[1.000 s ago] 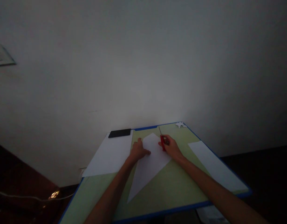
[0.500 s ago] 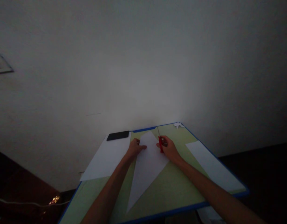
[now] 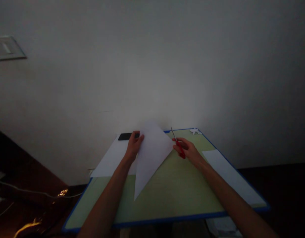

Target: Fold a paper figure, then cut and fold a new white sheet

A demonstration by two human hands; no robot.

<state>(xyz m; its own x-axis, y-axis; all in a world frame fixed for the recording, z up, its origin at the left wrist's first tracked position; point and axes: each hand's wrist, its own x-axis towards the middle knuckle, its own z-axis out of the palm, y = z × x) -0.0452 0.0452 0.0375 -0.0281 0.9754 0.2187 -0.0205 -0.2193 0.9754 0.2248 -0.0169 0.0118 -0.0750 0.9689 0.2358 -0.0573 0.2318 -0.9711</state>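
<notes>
My left hand (image 3: 134, 145) pinches the left edge of a white sheet of paper (image 3: 152, 155), thumb on its near face. The paper is tapered, with one sharp corner pointing toward me, and its upper part is raised in front of the wall. In my right hand (image 3: 188, 149) is a pair of red-handled scissors (image 3: 179, 147), blades pointing up and away. The paper's right corner lies close to the fingers of that hand; whether they touch it I cannot tell.
The green table (image 3: 182, 188) has a blue edge and stands against a pale wall. A white sheet (image 3: 110, 162) lies at left under a dark flat device (image 3: 124, 136). Another white sheet (image 3: 231, 175) lies at right. White paper scraps (image 3: 195, 131) sit at the far right corner.
The paper has been lifted and tilted up off the table. My left hand has moved up and left with it; my right hand has shifted right with the scissors. The camera view has shifted too.
</notes>
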